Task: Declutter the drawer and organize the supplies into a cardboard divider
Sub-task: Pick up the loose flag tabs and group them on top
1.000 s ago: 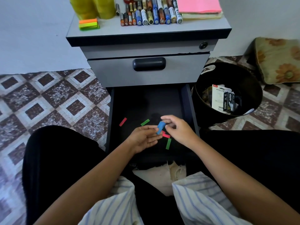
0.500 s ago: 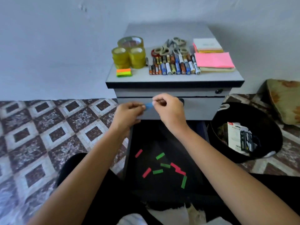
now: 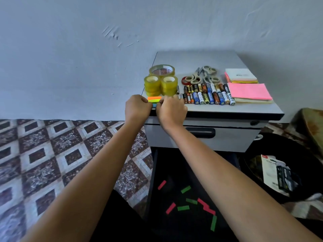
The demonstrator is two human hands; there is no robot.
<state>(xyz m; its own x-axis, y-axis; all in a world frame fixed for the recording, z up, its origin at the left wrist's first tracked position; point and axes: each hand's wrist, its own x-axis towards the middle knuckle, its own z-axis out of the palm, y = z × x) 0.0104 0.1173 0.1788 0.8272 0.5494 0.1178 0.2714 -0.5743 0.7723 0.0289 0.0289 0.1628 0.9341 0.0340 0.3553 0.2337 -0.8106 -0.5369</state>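
Observation:
Both hands meet at the front left corner of the grey cabinet top (image 3: 197, 57). My left hand (image 3: 138, 109) and my right hand (image 3: 171, 110) have curled fingers and together pinch a small blue sticky flag (image 3: 154, 105), held against a stack of orange, yellow and green sticky flags (image 3: 154, 99). Below, the open black drawer (image 3: 152, 175) holds several loose red and green flags (image 3: 187, 204).
On the cabinet top stand yellow tape rolls (image 3: 160, 83), scissors (image 3: 202, 75), a row of batteries (image 3: 208, 96) and pink and yellow note pads (image 3: 249, 90). A black bin (image 3: 251, 154) with a staples box (image 3: 272, 172) stands right of the drawer. A cushion (image 3: 312, 126) lies at far right.
Both hands rose out of the drawer with the blue flag and moved up to the flag stack on the cabinet top. The view tilted upward.

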